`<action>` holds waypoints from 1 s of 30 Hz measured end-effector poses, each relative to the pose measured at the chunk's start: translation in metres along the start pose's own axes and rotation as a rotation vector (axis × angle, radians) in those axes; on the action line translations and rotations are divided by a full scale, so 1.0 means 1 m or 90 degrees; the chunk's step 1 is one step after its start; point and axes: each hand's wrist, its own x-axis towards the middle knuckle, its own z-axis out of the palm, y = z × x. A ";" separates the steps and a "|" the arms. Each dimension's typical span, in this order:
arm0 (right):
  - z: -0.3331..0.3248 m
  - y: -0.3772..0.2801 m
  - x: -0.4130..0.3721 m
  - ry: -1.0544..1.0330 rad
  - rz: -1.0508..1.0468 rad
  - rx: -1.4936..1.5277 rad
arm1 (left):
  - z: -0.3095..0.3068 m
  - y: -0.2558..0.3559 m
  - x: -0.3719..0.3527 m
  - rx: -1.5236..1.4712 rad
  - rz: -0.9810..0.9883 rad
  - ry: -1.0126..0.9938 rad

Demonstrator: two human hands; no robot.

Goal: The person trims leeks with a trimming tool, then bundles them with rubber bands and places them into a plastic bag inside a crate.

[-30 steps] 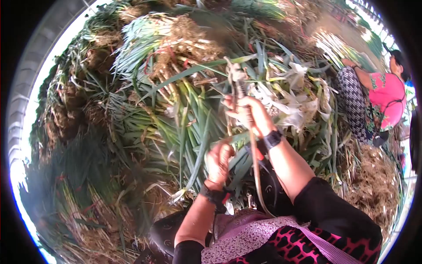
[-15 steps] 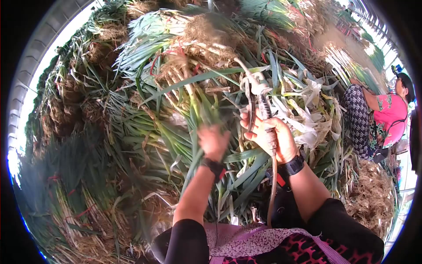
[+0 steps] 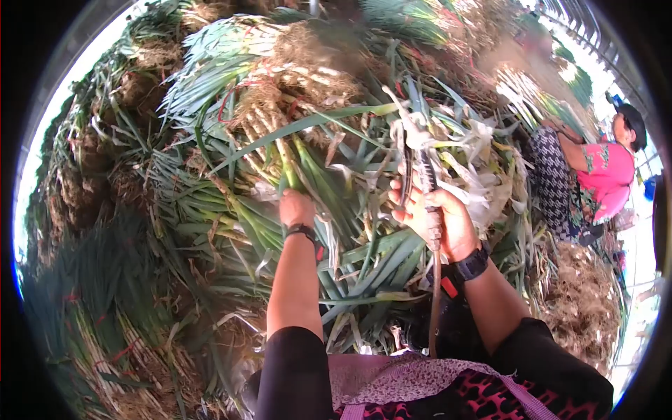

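My left hand [image 3: 297,208] is closed around the green part of a scallion [image 3: 288,164], whose pale root end points up toward the bundle above it. In my right hand [image 3: 448,222] is an air blow gun [image 3: 428,185], its nozzle pointing up and slightly left. The fingers wrap its grip, with the curved lever [image 3: 404,168] on the left. A hose [image 3: 435,301] runs from the bottom of the grip down toward my lap. Loose scallion leaves [image 3: 343,189] lie between my two hands.
Tied bundles of scallions with brown roots [image 3: 308,63] are heaped ahead. More bundles [image 3: 105,350] lie at lower left. Peeled pale skins [image 3: 479,161] pile right of the blow gun. At far right sits a person in a pink top [image 3: 607,178], near a root heap [image 3: 581,301].
My left hand has moved left and slightly up and has closed on a scallion stalk. My right hand keeps its hold on the blow gun. The view has shifted slightly.
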 end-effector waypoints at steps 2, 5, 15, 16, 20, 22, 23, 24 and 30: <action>0.002 -0.012 -0.010 0.050 -0.015 -0.018 | -0.006 -0.017 0.012 -0.025 0.051 -0.114; -0.012 -0.019 -0.025 0.072 -0.030 0.011 | -0.038 -0.015 -0.019 -0.026 0.075 -0.120; -0.015 0.003 -0.048 -0.072 0.007 -0.028 | -0.169 -0.039 -0.192 -0.467 0.132 -0.013; -0.016 0.015 -0.050 -0.080 0.033 -0.002 | -0.187 -0.038 -0.220 -0.578 0.156 -0.018; 0.005 0.054 -0.077 -0.063 0.135 0.010 | -0.198 -0.082 -0.257 -0.666 0.094 -0.120; 0.009 0.069 -0.092 -0.090 0.134 -0.033 | -0.193 -0.093 -0.257 -0.621 0.083 -0.093; 0.017 0.071 -0.106 -0.059 0.155 -0.048 | -0.193 -0.094 -0.255 -0.625 0.133 -0.071; 0.025 0.073 -0.121 -0.028 0.175 -0.063 | -0.192 -0.094 -0.251 -0.611 0.208 0.011; 0.038 0.087 -0.161 -0.006 0.241 -0.205 | -0.227 -0.118 -0.246 -0.690 0.213 0.048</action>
